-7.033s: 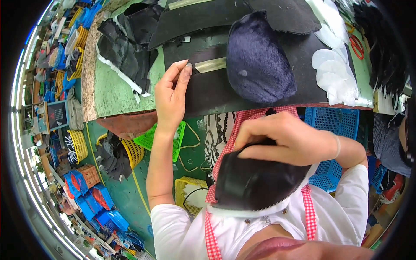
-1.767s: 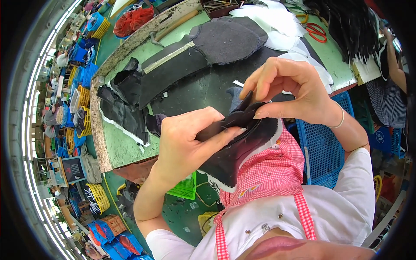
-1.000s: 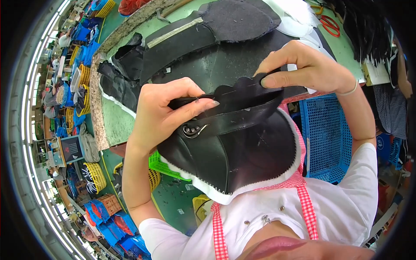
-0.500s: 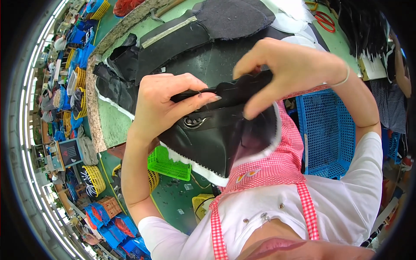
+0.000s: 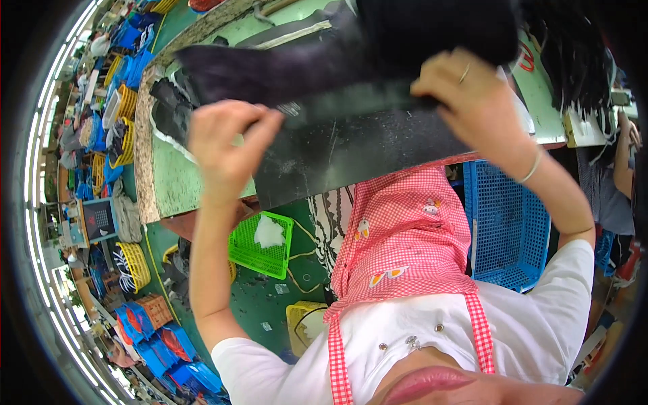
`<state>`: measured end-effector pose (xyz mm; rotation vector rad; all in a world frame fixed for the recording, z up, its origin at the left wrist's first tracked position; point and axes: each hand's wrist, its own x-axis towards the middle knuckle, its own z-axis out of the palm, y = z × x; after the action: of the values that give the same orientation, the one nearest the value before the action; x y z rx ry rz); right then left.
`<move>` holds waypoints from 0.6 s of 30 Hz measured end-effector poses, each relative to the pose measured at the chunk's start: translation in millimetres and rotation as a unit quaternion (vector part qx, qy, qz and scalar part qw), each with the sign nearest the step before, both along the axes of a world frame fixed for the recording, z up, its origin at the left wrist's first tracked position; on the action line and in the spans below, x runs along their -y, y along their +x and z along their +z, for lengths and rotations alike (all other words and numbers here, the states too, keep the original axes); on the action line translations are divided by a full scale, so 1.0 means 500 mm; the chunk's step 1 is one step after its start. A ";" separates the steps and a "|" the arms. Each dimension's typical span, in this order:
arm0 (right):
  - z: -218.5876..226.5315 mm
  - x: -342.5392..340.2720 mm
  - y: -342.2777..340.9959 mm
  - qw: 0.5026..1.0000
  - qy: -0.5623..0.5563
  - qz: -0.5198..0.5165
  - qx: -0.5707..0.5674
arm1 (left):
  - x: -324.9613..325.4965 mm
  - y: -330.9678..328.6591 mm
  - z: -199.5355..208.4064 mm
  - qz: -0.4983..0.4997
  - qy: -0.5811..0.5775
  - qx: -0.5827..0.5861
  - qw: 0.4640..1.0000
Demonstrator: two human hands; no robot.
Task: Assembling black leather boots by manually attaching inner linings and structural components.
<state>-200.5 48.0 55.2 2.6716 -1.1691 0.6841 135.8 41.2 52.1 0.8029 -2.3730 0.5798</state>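
One left grip [image 5: 228, 145], one right grip [image 5: 469, 101], dark pieces [image 5: 270, 75] blurred past counting

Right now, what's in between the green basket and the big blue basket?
In the head view, from the green basket to the blue basket: some green floor, black-and-white patterned cloth, then the red-and-white checked apron.

The person by me has on a white short-sleeved top [image 5: 385, 327], metal snaps [image 5: 439, 327] by its neckline, under a red-and-white gingham apron [image 5: 412, 239] with checked shoulder straps [image 5: 341, 358] and small cartoon motifs [image 5: 389, 276]. A pale band [image 5: 532, 165] rings the right wrist; a thin ring [image 5: 465, 73] sits on a finger of the right hand [image 5: 469, 104]. Below shows black-and-white patterned legwear [image 5: 335, 214].
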 end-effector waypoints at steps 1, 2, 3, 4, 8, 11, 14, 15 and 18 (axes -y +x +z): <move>-0.060 -0.016 0.002 0.995 0.099 0.004 0.000 | -0.019 0.003 -0.051 0.020 0.034 0.023 0.999; -0.086 -0.038 0.007 0.987 0.159 0.013 0.005 | -0.035 0.011 -0.111 0.028 0.093 0.023 0.995; -0.090 -0.054 -0.001 0.965 0.257 0.048 0.026 | -0.049 0.011 -0.141 0.036 0.155 0.024 0.987; -0.078 -0.066 -0.004 0.945 0.315 0.034 0.078 | -0.072 0.016 -0.152 0.027 0.183 -0.008 0.983; 0.037 -0.033 0.022 0.874 0.467 0.052 0.126 | -0.150 0.088 -0.192 0.241 0.259 -0.185 0.917; 0.033 0.038 0.111 0.903 0.374 0.179 0.113 | -0.132 0.081 -0.205 0.324 0.317 -0.251 0.855; -0.077 0.137 0.185 0.967 0.102 0.219 0.083 | -0.081 0.019 -0.235 0.269 0.367 -0.360 0.815; -0.103 0.168 0.194 0.976 0.075 0.194 0.061 | -0.064 -0.005 -0.233 0.226 0.415 -0.434 0.767; -0.112 0.237 0.227 0.902 0.410 0.139 -0.003 | -0.076 -0.037 -0.248 0.265 0.365 -0.429 0.783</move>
<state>-86.9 -70.7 -0.6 3.5798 -1.2922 0.2148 117.6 79.4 -72.1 1.6563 -1.4253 -0.5169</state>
